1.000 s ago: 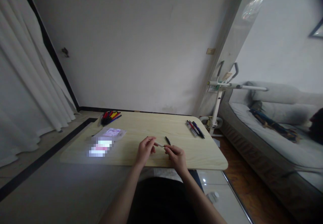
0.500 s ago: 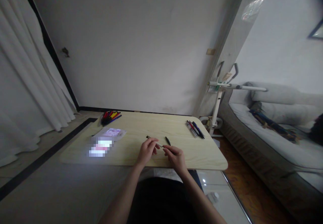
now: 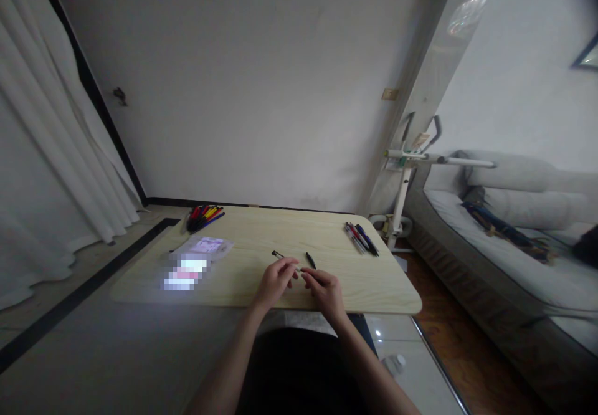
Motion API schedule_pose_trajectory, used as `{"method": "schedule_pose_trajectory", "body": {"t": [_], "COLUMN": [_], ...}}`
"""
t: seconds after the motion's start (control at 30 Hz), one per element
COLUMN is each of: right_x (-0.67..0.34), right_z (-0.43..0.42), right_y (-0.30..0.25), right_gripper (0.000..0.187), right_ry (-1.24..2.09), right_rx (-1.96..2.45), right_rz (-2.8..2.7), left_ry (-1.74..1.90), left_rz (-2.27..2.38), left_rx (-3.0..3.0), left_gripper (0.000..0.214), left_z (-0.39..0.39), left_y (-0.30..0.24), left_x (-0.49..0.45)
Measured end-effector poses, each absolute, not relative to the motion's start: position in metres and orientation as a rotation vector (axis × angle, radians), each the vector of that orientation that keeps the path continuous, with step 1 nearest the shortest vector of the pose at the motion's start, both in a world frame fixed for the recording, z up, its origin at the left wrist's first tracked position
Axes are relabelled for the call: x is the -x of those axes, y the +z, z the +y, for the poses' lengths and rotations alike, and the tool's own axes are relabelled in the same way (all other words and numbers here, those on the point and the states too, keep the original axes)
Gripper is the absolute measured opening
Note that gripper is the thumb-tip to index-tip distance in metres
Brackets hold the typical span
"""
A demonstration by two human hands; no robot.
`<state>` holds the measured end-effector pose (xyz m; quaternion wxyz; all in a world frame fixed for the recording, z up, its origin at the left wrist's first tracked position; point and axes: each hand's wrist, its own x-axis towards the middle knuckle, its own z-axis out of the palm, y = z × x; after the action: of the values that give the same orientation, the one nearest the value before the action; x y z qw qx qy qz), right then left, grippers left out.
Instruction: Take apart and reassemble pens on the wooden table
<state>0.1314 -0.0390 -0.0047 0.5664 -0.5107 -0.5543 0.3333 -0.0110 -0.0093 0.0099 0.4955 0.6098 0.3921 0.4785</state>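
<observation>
Above the near middle of the table, my left hand (image 3: 276, 279) is closed around a slim pen (image 3: 277, 254), whose dark end with a clip sticks out beyond the fingers. My right hand (image 3: 324, 285) is closed in a pinch, its fingertips almost meeting those of the left at the pen's other end. What the right fingers pinch is too small to make out. Just beyond the right hand lies a short black pen part (image 3: 311, 260) on the table.
The pale wooden table (image 3: 261, 231) carries several pens (image 3: 361, 239) at its right and a pile of coloured pens (image 3: 204, 217) at the far left. Near the left side lie a clear plastic packet (image 3: 219, 250) and a bright, pixelated screen (image 3: 187, 273). A sofa (image 3: 504, 240) stands at right.
My left hand has shifted slightly right, towards the right hand, and less of the pale pen shaft shows between them. More of the dark clip end shows. The right hand stays almost in place.
</observation>
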Motion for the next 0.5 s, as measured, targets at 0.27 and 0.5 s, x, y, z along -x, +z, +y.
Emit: {"method": "schedule_pose_trajectory", "body": {"t": [0.27, 0.5], "right_x": [-0.1319, -0.1321], "right_z": [-0.0377, -0.0368], "right_y": [-0.006, -0.0079], "right_gripper": [0.032, 0.032], "right_ry": [0.776, 0.798], "right_rx": [1.201, 1.19], "right_rz": [-1.289, -1.28], "left_ry": [1.092, 1.099], "left_rz": [0.88, 0.883], "left_rx": [-1.469, -1.524], "left_gripper": [0.032, 0.029], "left_z": [-0.0114, -0.0105], "left_y": [0.0106, 0.0037], "left_x": [0.0098, 0.0077]}}
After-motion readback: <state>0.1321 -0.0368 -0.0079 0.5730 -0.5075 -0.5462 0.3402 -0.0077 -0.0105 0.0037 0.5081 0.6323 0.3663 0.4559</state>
